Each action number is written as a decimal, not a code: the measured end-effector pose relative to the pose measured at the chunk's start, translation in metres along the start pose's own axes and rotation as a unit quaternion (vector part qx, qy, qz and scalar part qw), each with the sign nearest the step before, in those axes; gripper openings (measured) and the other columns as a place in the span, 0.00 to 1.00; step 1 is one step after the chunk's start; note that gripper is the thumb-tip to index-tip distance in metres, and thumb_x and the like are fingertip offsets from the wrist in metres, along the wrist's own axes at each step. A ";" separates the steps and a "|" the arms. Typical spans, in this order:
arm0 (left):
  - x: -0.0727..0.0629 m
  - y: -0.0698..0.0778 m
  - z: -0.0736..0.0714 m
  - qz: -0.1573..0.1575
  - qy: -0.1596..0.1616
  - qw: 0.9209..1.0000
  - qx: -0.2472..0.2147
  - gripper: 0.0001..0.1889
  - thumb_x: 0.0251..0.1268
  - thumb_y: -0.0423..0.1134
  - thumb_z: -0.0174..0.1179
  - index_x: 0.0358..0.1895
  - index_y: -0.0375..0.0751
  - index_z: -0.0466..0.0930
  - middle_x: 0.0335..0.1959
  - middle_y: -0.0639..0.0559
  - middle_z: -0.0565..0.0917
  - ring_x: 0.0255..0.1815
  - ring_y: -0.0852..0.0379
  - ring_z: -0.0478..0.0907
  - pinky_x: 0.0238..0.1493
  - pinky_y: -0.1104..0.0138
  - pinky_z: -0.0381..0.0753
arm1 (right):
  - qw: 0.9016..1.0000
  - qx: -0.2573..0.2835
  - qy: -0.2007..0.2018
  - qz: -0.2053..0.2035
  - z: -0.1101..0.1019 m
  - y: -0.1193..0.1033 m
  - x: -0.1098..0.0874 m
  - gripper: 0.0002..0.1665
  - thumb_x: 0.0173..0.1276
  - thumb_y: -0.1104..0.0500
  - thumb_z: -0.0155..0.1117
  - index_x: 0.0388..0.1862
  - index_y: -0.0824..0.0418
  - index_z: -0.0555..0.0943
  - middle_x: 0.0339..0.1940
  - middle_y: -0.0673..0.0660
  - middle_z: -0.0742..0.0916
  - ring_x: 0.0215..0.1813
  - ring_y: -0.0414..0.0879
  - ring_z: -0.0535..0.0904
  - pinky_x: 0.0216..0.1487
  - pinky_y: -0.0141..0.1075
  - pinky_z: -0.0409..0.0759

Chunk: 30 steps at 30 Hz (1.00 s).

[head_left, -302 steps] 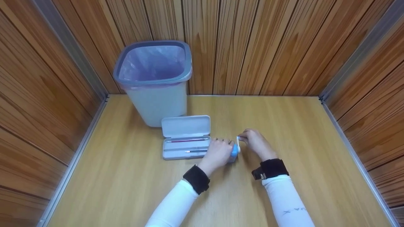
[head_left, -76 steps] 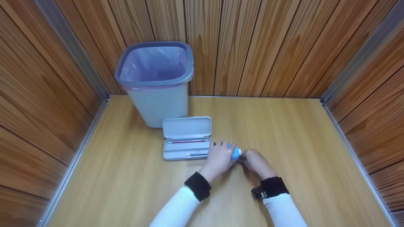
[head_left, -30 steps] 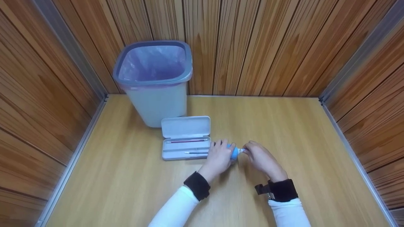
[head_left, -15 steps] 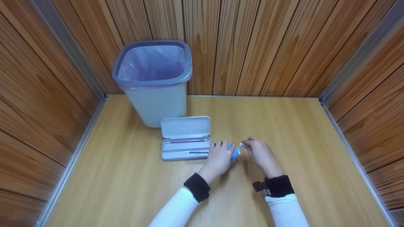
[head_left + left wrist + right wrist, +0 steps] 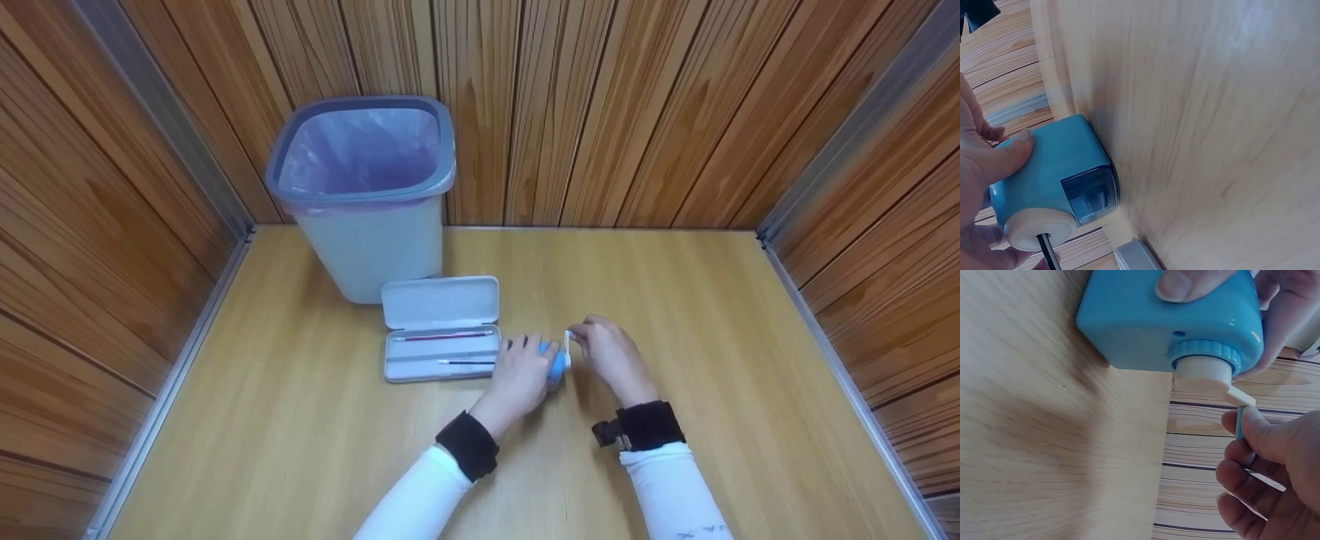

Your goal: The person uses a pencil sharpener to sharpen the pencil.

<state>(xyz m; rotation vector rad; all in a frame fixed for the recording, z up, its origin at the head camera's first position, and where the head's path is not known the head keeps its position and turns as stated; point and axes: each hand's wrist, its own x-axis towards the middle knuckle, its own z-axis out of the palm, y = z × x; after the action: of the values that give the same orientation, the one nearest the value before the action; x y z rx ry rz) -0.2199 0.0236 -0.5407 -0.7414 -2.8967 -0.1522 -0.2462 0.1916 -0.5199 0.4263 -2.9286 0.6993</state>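
Observation:
My left hand [image 5: 517, 375] grips a blue crank pencil sharpener [image 5: 1053, 169], thumb on its side, and holds it on the table. A dark pencil [image 5: 1048, 252] sticks out of the sharpener's round cream front; in the head view it stretches left over the open pencil case [image 5: 420, 369]. On the sharpener's other end is a cream crank [image 5: 1204, 374]. My right hand [image 5: 1280, 455] pinches the small blue knob [image 5: 1239, 423] of that crank between thumb and forefinger, the other fingers loosely bent. From the head, the crank arm points away from me. A see-through shavings drawer [image 5: 1092, 194] shows low on the sharpener.
Inside the grey case, left of my left hand, lies a red pencil [image 5: 442, 337]; its lid [image 5: 441, 301] stands up behind. A waste bin [image 5: 367, 247] with a bag liner stands behind the case. Wood-panelled walls [image 5: 600, 112] enclose the table [image 5: 660, 277].
My right hand has swung round the sharpener's right end, low 2.5 seconds ago and higher now, turning the crank. The left hand and case have hardly moved.

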 end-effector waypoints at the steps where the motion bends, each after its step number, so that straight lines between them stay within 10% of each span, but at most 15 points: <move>1: 0.000 0.000 0.000 0.000 0.000 1.000 0.000 0.29 0.62 0.52 0.66 0.66 0.51 0.76 0.56 0.45 0.77 0.55 0.45 0.74 0.54 0.50 0.74 | 1.000 0.005 -0.003 0.008 0.001 0.000 0.000 0.12 0.71 0.64 0.61 0.49 0.66 0.86 0.34 0.56 0.82 0.35 0.49 0.78 0.38 0.42 0.80; 30: -0.002 0.000 0.001 0.001 0.015 1.000 0.002 0.30 0.57 0.53 0.69 0.65 0.51 0.77 0.54 0.45 0.77 0.54 0.46 0.74 0.52 0.51 0.74 | 0.991 -0.017 -0.104 0.086 0.030 0.011 0.007 0.15 0.73 0.67 0.55 0.52 0.63 0.85 0.39 0.58 0.84 0.43 0.53 0.80 0.49 0.48 0.79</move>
<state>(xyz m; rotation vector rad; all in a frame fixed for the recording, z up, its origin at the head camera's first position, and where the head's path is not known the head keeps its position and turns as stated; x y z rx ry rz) -0.2188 0.0229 -0.5422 -0.7362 -2.8665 -0.1555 -0.2567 0.1858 -0.5498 0.2581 -3.1990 0.6591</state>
